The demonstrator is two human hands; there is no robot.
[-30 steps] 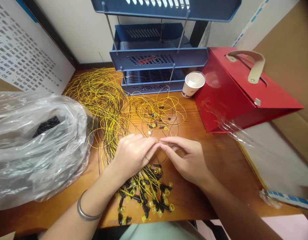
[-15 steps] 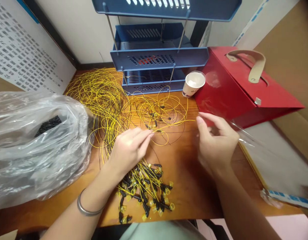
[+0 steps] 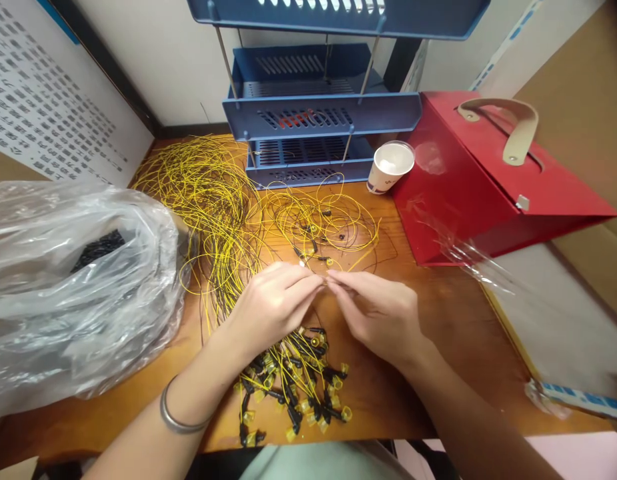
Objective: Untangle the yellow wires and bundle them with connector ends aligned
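Note:
My left hand is closed in a pinch above the table, with a thin wire at its fingertips. Its tips almost meet those of my right hand, which also pinches the thin wire. Just beyond the fingers lie loose loops of yellow and black wire with a few small black connectors. Under my left wrist passes a thick bundle of yellow wires. Closer to me, many black plugs with clear yellow caps lie in a pile at the bundle's ends.
A clear plastic bag fills the left side. At the back stands a blue tiered tray rack, with a paper cup beside it. A red box with a beige handle sits at the right, and crinkled clear film lies near it.
My right hand has moved left and nearer to me, from beside the red box to my left fingertips. My left hand has shifted slightly right and keeps its pinch.

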